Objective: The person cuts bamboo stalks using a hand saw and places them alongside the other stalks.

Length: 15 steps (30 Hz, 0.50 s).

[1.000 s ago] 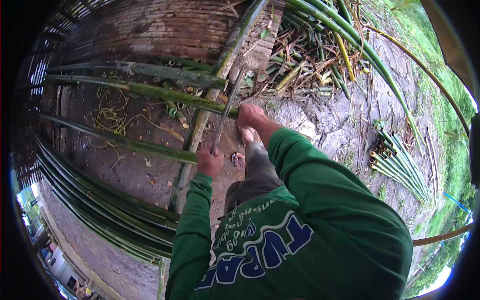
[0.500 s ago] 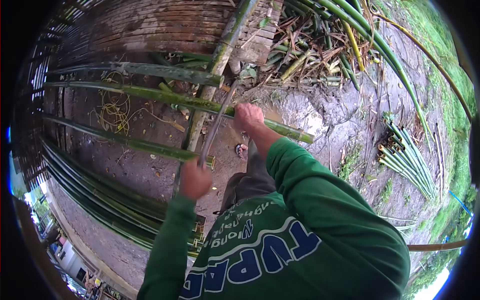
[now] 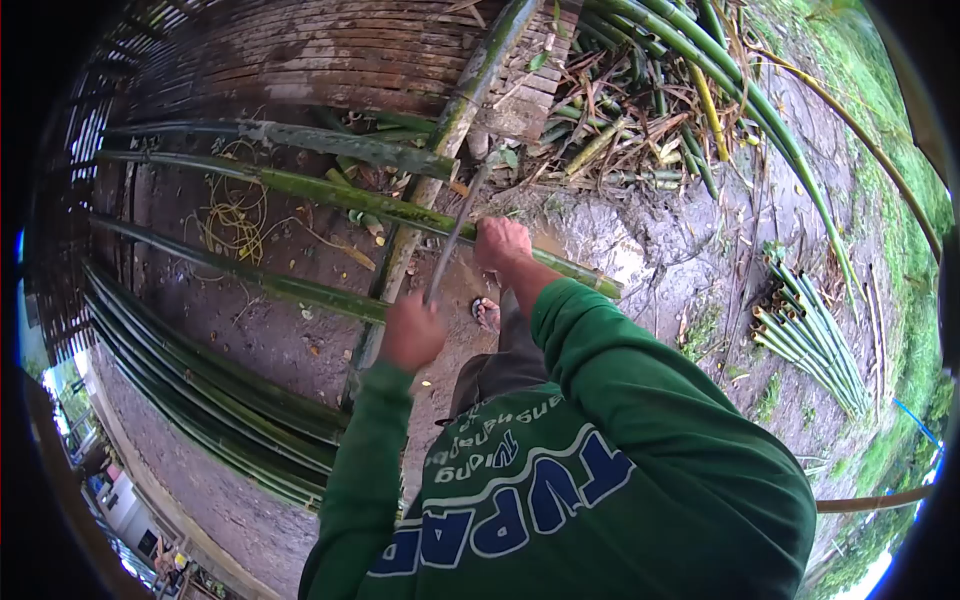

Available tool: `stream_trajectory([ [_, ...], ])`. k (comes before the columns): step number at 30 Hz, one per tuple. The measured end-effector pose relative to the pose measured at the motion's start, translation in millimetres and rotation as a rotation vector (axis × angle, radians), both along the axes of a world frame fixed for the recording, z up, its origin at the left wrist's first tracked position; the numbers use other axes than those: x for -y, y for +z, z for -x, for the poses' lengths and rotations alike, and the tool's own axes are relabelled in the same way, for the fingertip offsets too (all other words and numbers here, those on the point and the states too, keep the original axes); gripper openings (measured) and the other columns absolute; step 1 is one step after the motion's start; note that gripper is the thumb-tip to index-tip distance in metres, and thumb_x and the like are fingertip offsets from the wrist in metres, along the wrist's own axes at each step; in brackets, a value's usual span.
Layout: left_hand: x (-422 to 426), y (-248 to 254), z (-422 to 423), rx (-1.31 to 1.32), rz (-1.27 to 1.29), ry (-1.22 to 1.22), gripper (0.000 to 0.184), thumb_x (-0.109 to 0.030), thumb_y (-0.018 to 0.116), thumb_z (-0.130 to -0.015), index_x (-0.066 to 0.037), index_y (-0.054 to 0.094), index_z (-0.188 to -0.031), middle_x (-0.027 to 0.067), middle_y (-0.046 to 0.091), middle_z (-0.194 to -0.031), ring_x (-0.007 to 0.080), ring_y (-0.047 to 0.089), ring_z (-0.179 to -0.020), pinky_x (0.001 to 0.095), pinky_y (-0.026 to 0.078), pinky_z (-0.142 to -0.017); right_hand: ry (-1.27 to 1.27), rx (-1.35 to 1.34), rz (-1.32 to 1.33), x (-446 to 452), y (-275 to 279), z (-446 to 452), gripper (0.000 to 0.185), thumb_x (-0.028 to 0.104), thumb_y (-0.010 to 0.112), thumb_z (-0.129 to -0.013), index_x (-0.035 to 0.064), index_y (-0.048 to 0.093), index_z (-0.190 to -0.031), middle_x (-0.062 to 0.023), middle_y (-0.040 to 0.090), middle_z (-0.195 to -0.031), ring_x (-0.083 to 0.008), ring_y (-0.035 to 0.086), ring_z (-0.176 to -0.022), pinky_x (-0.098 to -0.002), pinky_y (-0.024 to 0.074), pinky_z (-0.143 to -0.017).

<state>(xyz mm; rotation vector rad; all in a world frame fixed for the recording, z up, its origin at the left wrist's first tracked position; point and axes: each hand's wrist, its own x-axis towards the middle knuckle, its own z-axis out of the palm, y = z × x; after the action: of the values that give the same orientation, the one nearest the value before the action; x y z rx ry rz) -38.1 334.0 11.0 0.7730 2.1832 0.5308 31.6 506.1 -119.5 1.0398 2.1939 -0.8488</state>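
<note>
My left hand (image 3: 413, 332) is closed round the grip of a long, narrow-bladed cutting tool (image 3: 452, 245). Its dark blade slants up and to the right across a green bamboo pole (image 3: 340, 193). Whether the edge is toothed or plain, I cannot make out. Just right of the blade, my right hand (image 3: 502, 243) grips the same pole from above, near its right end. The pole lies across a mottled wooden or bamboo beam (image 3: 400, 258). Another bamboo pole (image 3: 250, 275) lies below it, and a thicker bamboo pole (image 3: 350, 150) lies above, both reaching the beam.
Several long bamboo poles (image 3: 210, 390) lie at lower left. A slatted platform (image 3: 340, 50) stands at the top, beside a heap of bamboo scraps (image 3: 630, 120). A bundle of cut bamboo (image 3: 815, 335) rests on muddy ground at right. Yellow cord (image 3: 232, 235) lies coiled beneath the poles.
My left hand has moved up and to the right with the tool, nearer the pole. My right hand stays on the pole. The view has shifted slightly.
</note>
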Motion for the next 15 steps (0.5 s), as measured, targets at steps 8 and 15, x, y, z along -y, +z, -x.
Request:
stream_trajectory([
  [8, 46, 36, -7, 0.0, 0.129, -0.006, 0.016, -0.009, 0.054, -0.076, 0.002, 0.058, -0.085, 0.0254, 0.057, -0.068, 0.0434, 0.059, -0.07, 0.0486, 0.045, -0.06, -0.028, -0.009, -0.013, 12, -15, -2, 0.023, 0.015, 0.055, -0.075, 0.0059, 0.067, -0.093, -0.0172, 0.066, -0.098, -0.0323, 0.064, -0.095, -0.0417, 0.0513, -0.08],
  [15, -40, -92, 6, -0.087, 0.04, 0.006, 0.014, -0.009, 0.055, -0.075, 0.003, 0.057, -0.079, 0.0248, 0.058, -0.069, 0.044, 0.059, -0.07, 0.0471, 0.044, -0.057, -0.088, 0.005, 0.027, 12, -11, -2, 0.025, 0.016, 0.058, -0.075, 0.0062, 0.068, -0.096, -0.0164, 0.067, -0.1, -0.032, 0.064, -0.097, -0.0434, 0.05, -0.084],
])
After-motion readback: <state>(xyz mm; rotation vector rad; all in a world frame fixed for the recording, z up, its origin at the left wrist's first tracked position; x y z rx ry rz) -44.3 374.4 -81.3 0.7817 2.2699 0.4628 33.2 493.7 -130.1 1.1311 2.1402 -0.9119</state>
